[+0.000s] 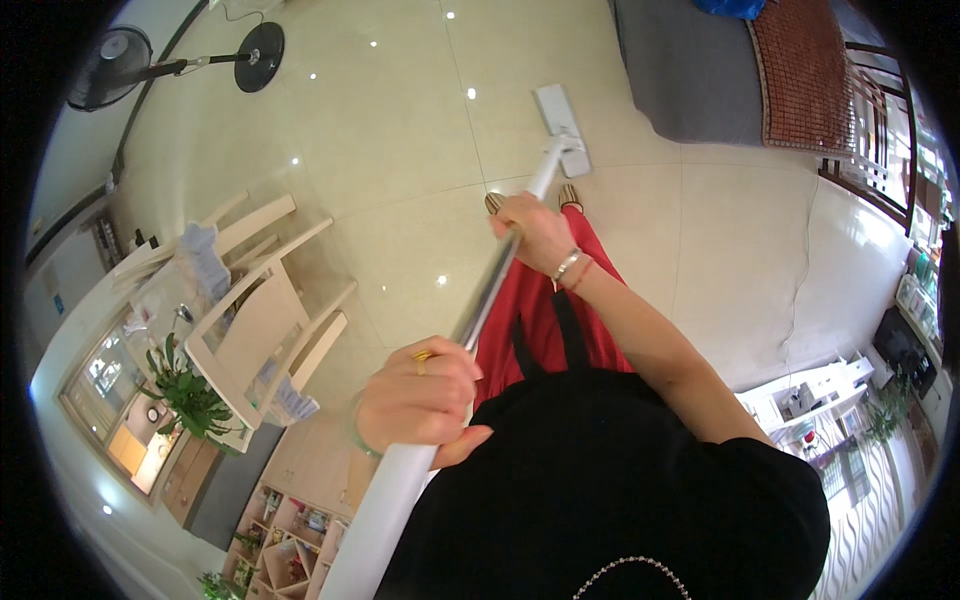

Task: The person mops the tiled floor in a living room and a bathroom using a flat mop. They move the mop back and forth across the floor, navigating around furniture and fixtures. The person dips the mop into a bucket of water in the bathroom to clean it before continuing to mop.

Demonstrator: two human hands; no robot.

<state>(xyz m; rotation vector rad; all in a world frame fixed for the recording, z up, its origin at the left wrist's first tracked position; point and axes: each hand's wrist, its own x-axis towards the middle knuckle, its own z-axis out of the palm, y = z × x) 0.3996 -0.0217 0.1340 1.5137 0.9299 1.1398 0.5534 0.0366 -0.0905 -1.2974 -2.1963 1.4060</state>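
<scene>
Both my hands are closed around the long handle of a flat mop (487, 288). My left hand (420, 395), with a gold ring on one finger, grips the upper part near the thick white end. Lower down the metal shaft, my right hand (537, 232) wraps round it, a bracelet and a red string at its wrist. The mop's white rectangular head (556, 115) lies flat on the tiled floor (400, 130), just ahead of my feet. My palms and the shaft inside them are hidden.
A grey-covered sofa (690, 85) with a brown woven mat (803, 75) stands at the far right. Far left is a standing fan (260, 57). Pale wooden chairs (262, 335) and a potted plant (188, 395) are at left. A thin cord (808, 250) runs along the floor at right.
</scene>
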